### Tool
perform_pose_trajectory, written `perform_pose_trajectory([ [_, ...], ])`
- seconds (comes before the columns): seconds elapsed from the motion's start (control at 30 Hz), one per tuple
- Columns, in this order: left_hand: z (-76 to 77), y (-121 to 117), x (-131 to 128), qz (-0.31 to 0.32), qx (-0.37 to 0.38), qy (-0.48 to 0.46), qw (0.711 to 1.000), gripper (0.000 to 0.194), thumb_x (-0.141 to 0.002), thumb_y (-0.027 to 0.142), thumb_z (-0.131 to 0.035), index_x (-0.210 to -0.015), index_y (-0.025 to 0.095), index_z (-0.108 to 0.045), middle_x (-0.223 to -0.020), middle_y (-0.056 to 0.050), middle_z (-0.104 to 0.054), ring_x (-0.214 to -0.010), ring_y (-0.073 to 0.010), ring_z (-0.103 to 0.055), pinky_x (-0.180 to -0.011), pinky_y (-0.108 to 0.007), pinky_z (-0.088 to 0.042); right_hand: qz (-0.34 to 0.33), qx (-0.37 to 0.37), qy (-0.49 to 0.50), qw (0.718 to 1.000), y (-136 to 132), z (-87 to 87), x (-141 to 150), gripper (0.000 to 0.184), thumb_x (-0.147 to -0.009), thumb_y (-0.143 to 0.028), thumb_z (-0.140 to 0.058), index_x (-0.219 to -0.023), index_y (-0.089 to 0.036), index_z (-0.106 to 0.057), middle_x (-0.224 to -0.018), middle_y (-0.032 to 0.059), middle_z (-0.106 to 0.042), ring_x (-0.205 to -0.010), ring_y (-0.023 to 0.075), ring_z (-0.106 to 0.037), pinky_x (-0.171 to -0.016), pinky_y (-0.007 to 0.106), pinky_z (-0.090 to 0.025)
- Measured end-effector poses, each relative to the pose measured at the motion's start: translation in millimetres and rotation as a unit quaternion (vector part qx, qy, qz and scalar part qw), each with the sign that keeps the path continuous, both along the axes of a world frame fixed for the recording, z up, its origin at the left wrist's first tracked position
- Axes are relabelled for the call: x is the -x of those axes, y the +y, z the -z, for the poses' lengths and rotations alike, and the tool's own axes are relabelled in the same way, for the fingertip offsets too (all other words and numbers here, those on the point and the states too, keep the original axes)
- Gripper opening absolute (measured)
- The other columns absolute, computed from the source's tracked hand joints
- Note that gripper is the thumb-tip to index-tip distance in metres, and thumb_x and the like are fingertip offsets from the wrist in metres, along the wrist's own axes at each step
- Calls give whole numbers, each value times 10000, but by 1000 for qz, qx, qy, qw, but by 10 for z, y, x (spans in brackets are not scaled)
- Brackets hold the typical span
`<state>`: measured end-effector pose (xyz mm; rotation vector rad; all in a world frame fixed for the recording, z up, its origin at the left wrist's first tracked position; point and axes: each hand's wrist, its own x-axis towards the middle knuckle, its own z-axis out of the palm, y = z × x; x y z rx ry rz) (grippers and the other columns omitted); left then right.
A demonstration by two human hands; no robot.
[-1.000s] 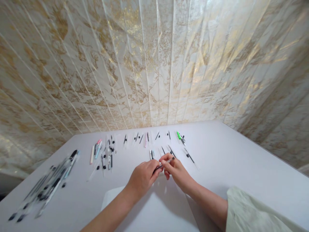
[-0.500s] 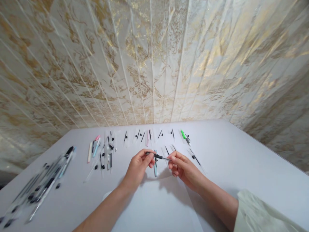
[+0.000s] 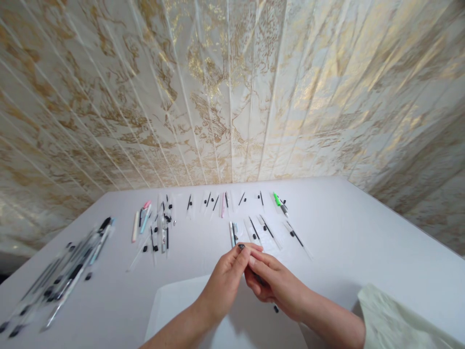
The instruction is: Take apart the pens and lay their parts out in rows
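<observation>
My left hand (image 3: pixel 225 283) and my right hand (image 3: pixel 274 283) are pressed together above a white sheet (image 3: pixel 170 310) at the near edge of the white table (image 3: pixel 345 242). Both hands are closed on a thin black pen part (image 3: pixel 241 247); its dark tip shows between the fingertips, and another dark end (image 3: pixel 276 308) pokes out below the right hand. Just beyond the fingers lie a light-blue pen barrel (image 3: pixel 232 233) and several clear tubes with black refills (image 3: pixel 265 228).
A row of small black pen parts runs along the back of the table, with a green-capped pen (image 3: pixel 279 202) at the right. Pastel pen barrels (image 3: pixel 141 224) lie at the left. A pile of assembled pens (image 3: pixel 69 274) sits at far left. Panelled walls enclose the table.
The hands, apart half a second ago with the pen part stretched between them, have come together and moved nearer to me. The view has shifted slightly.
</observation>
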<state>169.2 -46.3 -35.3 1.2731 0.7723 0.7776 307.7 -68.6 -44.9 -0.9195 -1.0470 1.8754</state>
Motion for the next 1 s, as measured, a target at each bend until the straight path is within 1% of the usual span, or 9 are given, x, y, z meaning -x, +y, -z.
perform_pose_trajectory([
  [0.1,-52,-82,-6,-41,-53,11,998,407,-920,471,-390,-1047,178,-642,-940,-85,-660,-972,-211,-595,-918,-331,-434,-17,9,57,998,-52,-14,43,340,-875,-517,-523,-770,-213,-415,-455,-119,-279,-370,40,-150,-355,176,-120],
  [0.17,-84,-117,-8,-65,-79,19,995,390,-924,457,-386,-1001,186,-656,-1042,-90,-648,-1033,-216,-565,-964,-331,-403,-30,21,85,996,-77,-36,69,375,-856,-543,-538,-740,-221,-384,-430,-133,-232,-350,37,-117,-343,174,-105],
  [0.33,-124,-146,-10,-79,-92,19,992,401,-919,469,-373,-898,190,-661,-1031,-94,-654,-1006,-225,-568,-939,-332,-420,-47,41,101,993,-109,-75,111,488,-806,-599,-564,-619,-215,-329,-391,-134,-219,-320,27,-118,-332,176,-90],
  [0.5,-88,-123,-16,-77,-29,-28,996,413,-909,491,-389,-791,181,-635,-988,-95,-660,-1000,-224,-573,-928,-338,-432,-48,15,88,995,-90,-13,113,523,-860,-575,-495,-539,-207,-309,-385,-110,-225,-321,35,-156,-338,193,-114],
  [0.57,-51,-62,-8,-100,16,-56,993,406,-903,500,-402,-825,177,-635,-995,-92,-652,-1002,-219,-571,-915,-343,-440,-26,7,71,997,-64,15,100,459,-883,-544,-479,-595,-196,-394,-398,-104,-271,-333,42,-179,-345,194,-134],
  [0.67,6,115,55,-192,34,-69,978,399,-887,515,-422,-898,179,-637,-986,-78,-626,-964,-199,-567,-868,-333,-465,-10,20,37,999,-19,37,69,319,-891,-499,-491,-837,-185,-510,-467,-94,-385,-363,49,-194,-353,187,-133],
  [0.77,52,337,173,-247,-41,38,967,397,-870,498,-451,-979,174,-653,-857,-49,-596,-828,-167,-564,-819,-307,-473,-6,38,19,999,15,57,44,303,-897,-478,-482,-915,-179,-525,-537,-73,-451,-389,43,-199,-369,182,-136],
  [0.87,107,517,290,-241,-122,185,945,352,-855,419,-476,-1033,174,-654,-771,-29,-591,-726,-163,-562,-740,-294,-467,1,47,12,999,37,91,36,291,-900,-463,-467,-916,-179,-525,-568,-61,-483,-391,39,-207,-379,187,-155],
  [1.0,223,647,399,-222,-191,282,914,320,-817,325,-520,-1095,183,-591,-715,9,-593,-658,-156,-557,-672,-283,-442,15,47,-7,999,65,138,41,280,-882,-449,-477,-910,-174,-522,-572,-59,-501,-382,37,-210,-374,189,-164],
])
